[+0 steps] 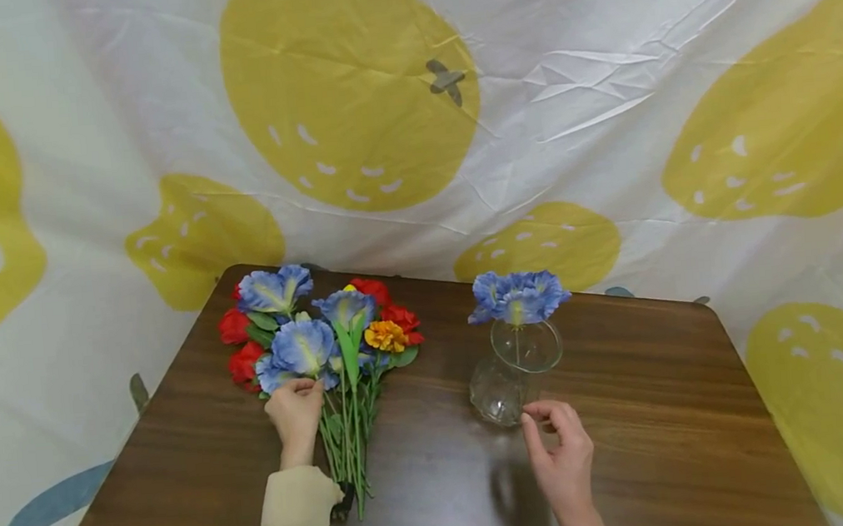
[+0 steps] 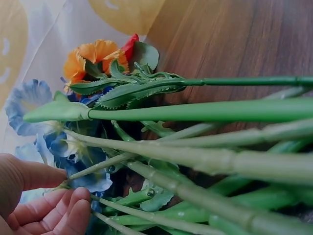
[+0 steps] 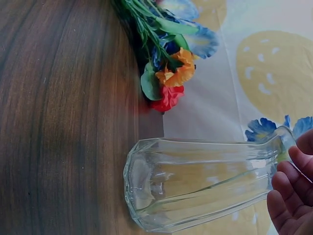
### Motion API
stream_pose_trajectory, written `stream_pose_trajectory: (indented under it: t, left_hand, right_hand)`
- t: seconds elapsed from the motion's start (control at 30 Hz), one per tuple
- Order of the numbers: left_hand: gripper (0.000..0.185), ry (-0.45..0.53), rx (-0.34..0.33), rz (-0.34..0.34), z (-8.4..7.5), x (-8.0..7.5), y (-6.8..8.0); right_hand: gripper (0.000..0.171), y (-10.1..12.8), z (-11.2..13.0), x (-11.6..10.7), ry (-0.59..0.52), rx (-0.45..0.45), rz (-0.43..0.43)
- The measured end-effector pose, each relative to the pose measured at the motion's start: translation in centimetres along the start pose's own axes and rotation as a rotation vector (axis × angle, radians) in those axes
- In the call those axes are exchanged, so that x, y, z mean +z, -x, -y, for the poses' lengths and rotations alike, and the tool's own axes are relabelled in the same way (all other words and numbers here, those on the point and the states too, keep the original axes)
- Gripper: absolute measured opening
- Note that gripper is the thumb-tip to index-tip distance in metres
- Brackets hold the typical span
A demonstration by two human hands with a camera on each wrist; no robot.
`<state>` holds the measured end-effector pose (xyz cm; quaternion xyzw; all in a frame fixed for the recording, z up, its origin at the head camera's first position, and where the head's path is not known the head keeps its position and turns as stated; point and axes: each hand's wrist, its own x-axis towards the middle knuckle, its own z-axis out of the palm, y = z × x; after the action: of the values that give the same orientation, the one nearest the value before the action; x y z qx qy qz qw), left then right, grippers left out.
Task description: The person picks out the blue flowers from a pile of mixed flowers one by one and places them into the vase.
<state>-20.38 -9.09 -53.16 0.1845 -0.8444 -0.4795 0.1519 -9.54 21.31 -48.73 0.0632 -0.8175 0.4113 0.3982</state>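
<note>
Head view, nearest first: the right hand (image 1: pixel 562 451) sits just in front of the glass vase (image 1: pixel 495 394), thumb and bent fingers slightly parted with nothing visible between them; whether a fingertip touches the glass, I cannot tell. A careless sweep of that hand could, I judge, tip the vase, since it is taller than it is wide and carries its flower high. To its left, the left hand (image 1: pixel 298 416) appears to pinch, thumb against fingers, a thin pale stem (image 2: pixel 100 165) just below a blue blossom (image 1: pixel 303 347) in the bunch of flowers lying on the table (image 1: pixel 658 468). The green stems (image 1: pixel 355 448) cross and overlap there, so pulling 1 free could drag its neighbours along or snag leaves, and a grip so close under the bloom may bend the neck or loosen petals. The vase stands upright to the right of the bunch, apart from it. Its only visible content is 1 blue flower (image 1: pixel 518 300): the stem slants down through the clear body toward the base, while the bloom spreads above the rim. Such a slim stem could swivel if the rim is knocked. Farther along the bunch lie red flowers (image 1: pixel 245 364) and an orange flower (image 1: pixel 386 336); behind everything hangs a lemon-print cloth (image 1: pixel 576 141).
</note>
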Motion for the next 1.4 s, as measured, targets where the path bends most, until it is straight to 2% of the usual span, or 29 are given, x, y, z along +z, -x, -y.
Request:
stream_pose_trajectory:
  t: [0.27, 0.5, 0.7, 0.83, 1.0, 1.13, 1.23, 1.4]
  left_hand:
    - [0.017, -0.001, -0.045, -0.042, -0.1, 0.2, -0.1]
    - [0.013, 0.093, -0.051, -0.1, -0.2, 0.1, -0.3]
    - [0.011, 0.16, 0.075, -0.189, -1.1, -0.4, -0.4]
    - [0.008, 0.238, 0.176, -0.243, -2.3, -1.1, -0.4]
    - [0.008, 0.34, 0.268, -0.286, -3.8, -2.1, -0.3]
    - [0.009, 0.405, 0.335, -0.305, -5.3, -3.1, 0.0]
    - [0.009, 0.439, 0.381, -0.305, -6.5, -3.9, 0.3]
    - [0.008, 0.471, 0.41, -0.276, -9.8, -5.7, 2.2]
  right_hand:
    - [0.013, 0.4, -0.2, -0.1, -0.002, 0.015, 0.008]
    - [0.014, 0.6, -0.1, -0.1, 0.01, 0.032, 0.016]
    - [0.016, 0.8, -0.1, 0.0, 0.005, 0.023, 0.012]
    - [0.017, 0.9, 0.0, 0.1, -0.002, 0.018, 0.014]
    - [0.021, 0.8, 0.0, 0.2, 0.003, -0.009, -0.004]
    - [0.023, 0.6, 0.7, 0.2, 0.01, -0.008, -0.012]
    - [0.023, 0.0, 2.1, -0.1, 0.01, -0.029, -0.023]
    - [0.022, -0.5, 3.5, -0.3, 0.001, -0.06, -0.033]
